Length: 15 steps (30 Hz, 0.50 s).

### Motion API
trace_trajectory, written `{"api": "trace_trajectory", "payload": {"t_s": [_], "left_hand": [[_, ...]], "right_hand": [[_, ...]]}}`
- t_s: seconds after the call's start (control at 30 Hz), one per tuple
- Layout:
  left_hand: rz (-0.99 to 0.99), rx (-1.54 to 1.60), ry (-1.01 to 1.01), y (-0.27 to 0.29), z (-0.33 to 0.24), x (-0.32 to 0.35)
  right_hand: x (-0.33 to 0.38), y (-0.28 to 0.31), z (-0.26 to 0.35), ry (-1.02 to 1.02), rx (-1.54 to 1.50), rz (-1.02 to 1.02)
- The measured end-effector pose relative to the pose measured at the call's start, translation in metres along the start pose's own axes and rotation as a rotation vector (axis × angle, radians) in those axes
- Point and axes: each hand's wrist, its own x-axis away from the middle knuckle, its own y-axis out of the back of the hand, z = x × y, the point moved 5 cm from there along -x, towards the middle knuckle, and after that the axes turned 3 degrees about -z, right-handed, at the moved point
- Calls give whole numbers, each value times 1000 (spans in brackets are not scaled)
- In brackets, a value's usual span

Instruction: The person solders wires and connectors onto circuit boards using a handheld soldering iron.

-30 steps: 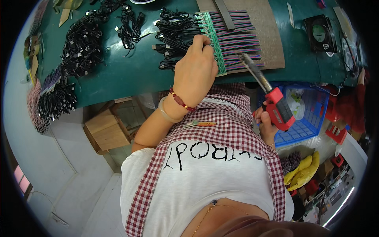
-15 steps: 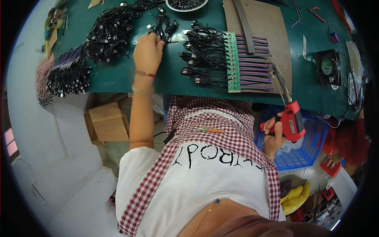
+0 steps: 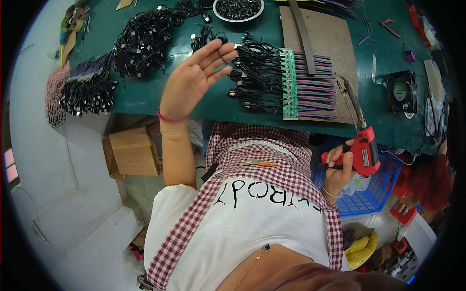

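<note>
My left hand (image 3: 196, 77) is over the table, palm turned up and fingers stretched apart, beside a small bunch of black USB cables (image 3: 205, 35). A thin dark strand shows at its fingers; whether it touches them I cannot tell. To its right, more black cables (image 3: 257, 68) lead to a row of green circuit boards (image 3: 289, 85), with multicoloured wires (image 3: 315, 92) leaving the other side. My right hand (image 3: 341, 167) is wrapped round the handle of a red and black soldering gun (image 3: 364, 151). The gun's long metal tip points up toward the wire ends.
A brown board (image 3: 335, 36) lies under the wires, and a grey metal bar (image 3: 303, 39) rests across them. Behind are a large cable heap (image 3: 141, 43) and a white bowl of small black parts (image 3: 239, 20). A black fan (image 3: 403, 92) lies right; a blue basket (image 3: 359, 206) sits below.
My left hand has turned from a closed, palm-down pose among the cables to palm up with fingers spread, slightly rightward. My right hand keeps the soldering gun at nearly the same place.
</note>
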Motion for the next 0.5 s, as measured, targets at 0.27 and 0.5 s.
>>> {"api": "trace_trajectory", "payload": {"t_s": [0.27, 0.5], "left_hand": [[-218, -1057, -376, -10, 13, 3], [219, -1080, -506, -63, 54, 11]], "right_hand": [[0, -17, 4, 11, -58, 57], [-9, -64, 10, -113, -22, 5]]}}
